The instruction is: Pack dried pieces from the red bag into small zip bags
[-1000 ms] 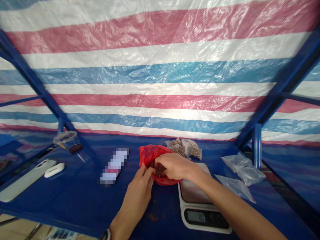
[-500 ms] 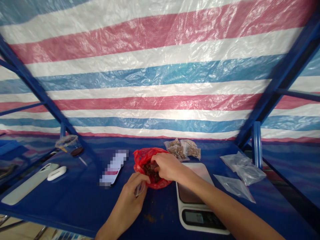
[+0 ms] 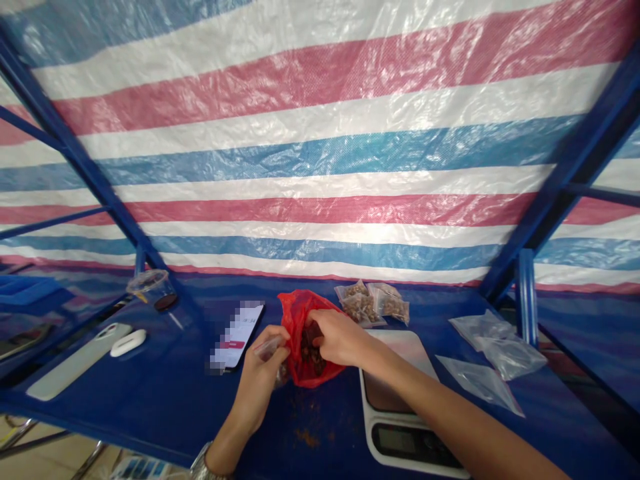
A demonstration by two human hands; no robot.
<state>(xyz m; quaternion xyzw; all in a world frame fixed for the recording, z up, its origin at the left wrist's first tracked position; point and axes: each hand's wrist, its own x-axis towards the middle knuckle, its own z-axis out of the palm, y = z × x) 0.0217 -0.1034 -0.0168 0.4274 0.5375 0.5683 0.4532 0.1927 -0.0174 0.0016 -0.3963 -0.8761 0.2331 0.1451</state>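
Observation:
A red plastic bag (image 3: 305, 340) stands open on the blue table (image 3: 320, 427), with dark brown pieces (image 3: 311, 350) inside it. My right hand (image 3: 339, 337) reaches into its mouth from the right, fingers gathered on the pieces. Just left of the bag, my left hand (image 3: 261, 377) pinches a small clear plastic bag (image 3: 270, 348), which touches the red bag's side. Dark crumbs (image 3: 306, 437) lie on the table below the hands. A white digital kitchen scale (image 3: 395, 400) sits under my right forearm.
Filled small bags (image 3: 363, 305) lie behind the red bag, and flat clear bags (image 3: 495, 347) lie to the right. To the left are a blurred phone (image 3: 235, 337), a white earbud case (image 3: 127, 343), a pale phone (image 3: 77, 360) and a plastic cup (image 3: 153, 290). Striped tarpaulin (image 3: 320, 167) hangs behind.
My left hand has risen with the small clear bag, from below the red bag to beside its left side. The red bag stands taller, and the view has tilted slightly.

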